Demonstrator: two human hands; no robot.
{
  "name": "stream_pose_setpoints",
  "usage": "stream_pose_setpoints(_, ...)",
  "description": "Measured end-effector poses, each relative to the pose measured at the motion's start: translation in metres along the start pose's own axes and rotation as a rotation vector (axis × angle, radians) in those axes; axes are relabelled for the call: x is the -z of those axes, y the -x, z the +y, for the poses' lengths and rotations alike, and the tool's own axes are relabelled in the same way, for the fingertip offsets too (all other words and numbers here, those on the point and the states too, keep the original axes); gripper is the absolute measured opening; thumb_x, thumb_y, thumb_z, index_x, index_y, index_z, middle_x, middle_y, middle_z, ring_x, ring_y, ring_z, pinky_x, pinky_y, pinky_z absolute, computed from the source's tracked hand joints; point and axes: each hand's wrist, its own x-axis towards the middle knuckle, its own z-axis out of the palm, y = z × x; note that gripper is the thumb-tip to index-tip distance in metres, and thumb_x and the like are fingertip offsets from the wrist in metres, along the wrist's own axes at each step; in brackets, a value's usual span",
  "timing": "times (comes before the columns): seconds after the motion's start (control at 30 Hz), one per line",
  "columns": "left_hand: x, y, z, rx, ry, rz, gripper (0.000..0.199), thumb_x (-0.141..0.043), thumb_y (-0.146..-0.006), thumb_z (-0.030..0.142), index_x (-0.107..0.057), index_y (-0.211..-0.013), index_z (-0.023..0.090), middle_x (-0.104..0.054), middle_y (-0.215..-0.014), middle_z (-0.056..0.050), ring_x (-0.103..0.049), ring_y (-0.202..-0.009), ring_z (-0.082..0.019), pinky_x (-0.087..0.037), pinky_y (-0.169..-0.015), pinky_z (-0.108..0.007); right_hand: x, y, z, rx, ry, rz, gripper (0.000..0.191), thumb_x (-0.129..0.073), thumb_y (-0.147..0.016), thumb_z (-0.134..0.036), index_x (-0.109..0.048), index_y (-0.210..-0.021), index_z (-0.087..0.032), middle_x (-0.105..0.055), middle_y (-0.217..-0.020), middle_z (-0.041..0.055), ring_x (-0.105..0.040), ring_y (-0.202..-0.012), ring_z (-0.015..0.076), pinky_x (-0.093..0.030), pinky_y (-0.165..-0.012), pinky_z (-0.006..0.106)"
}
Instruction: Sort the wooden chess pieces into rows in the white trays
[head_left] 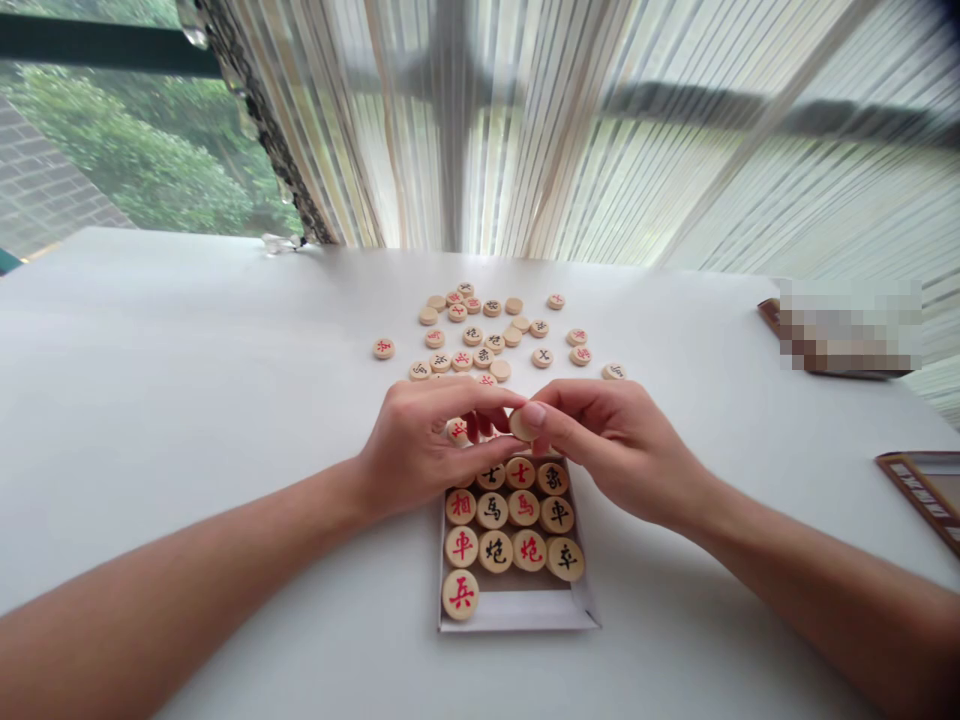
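Observation:
A round wooden Chinese chess piece (520,424) is held up between my two hands, its visible face plain. My left hand (427,430) touches its left edge with thumb and fingertips. From the other side my right hand (600,440) pinches it, thumb across the face. Just below is a shallow white box (517,612) with chess pieces in rows, red and black characters facing up. A red-marked piece (460,594) sits alone in the box's near left corner. Another red-marked piece (457,432) shows partly behind my left fingers. My hands hide the box's far edge.
Several loose chess pieces (472,336) lie scattered beyond my hands on the white table (225,400), some plain side up. At the right are a brown-edged box part (919,490) and another, partly blurred item (825,355). A striped curtain (525,130) hangs behind the table.

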Motion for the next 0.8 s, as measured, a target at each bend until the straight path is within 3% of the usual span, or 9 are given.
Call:
stream_pose_setpoints(0.17,-0.0004,0.0003,0.0021,0.06,0.02,0.037,0.023,-0.087,-0.083,0.011,-0.08,-0.105,0.014,-0.081,-0.085,-0.004,-0.074,-0.068,-0.011,-0.062,-0.063,-0.019,0.0,-0.0006,-0.0015,0.0,-0.121,-0.04,0.027,-0.078,-0.095,-0.042,-0.076,-0.081,-0.018,-0.064,-0.068,-0.0017,-0.049,-0.061,0.0102,-0.037,-0.055,0.024)
stream_pose_setpoints(0.37,-0.0012,0.0,0.0031,0.071,0.003,0.048,0.022,-0.087,-0.083,0.012,-0.08,-0.105,0.012,-0.082,-0.087,-0.006,-0.075,-0.068,-0.011,-0.062,-0.063,-0.018,-0.0014,0.0005,0.0015,-0.047,-0.14,-0.063,0.025,-0.085,-0.089,-0.04,-0.074,-0.088,-0.017,-0.067,-0.076,0.0014,-0.055,-0.069,0.0144,-0.039,-0.058,0.027)
stream_pose_setpoints(0.63,-0.0021,0.0018,0.0017,-0.037,-0.088,0.009,0.015,-0.081,-0.087,0.011,-0.079,-0.101,0.015,-0.08,-0.081,-0.002,-0.071,-0.065,-0.011,-0.059,-0.064,-0.02,-0.0051,-0.0009,0.0011,-0.09,-0.031,0.003,0.037,-0.091,-0.081,-0.044,-0.068,-0.071,-0.017,-0.057,-0.06,-0.0027,-0.044,-0.056,0.0104,-0.031,-0.048,0.024)
stream_pose_setpoints(0.8,-0.0024,0.0031,0.0004,-0.059,-0.081,-0.002,0.02,-0.082,-0.085,0.008,-0.078,-0.103,0.014,-0.08,-0.083,-0.002,-0.071,-0.067,-0.01,-0.059,-0.067,-0.02,-0.0052,0.001,-0.002,-0.077,0.007,0.0,0.04,-0.086,-0.085,-0.048,-0.067,-0.07,-0.016,-0.056,-0.06,-0.0024,-0.044,-0.056,0.0102,-0.03,-0.048,0.024)
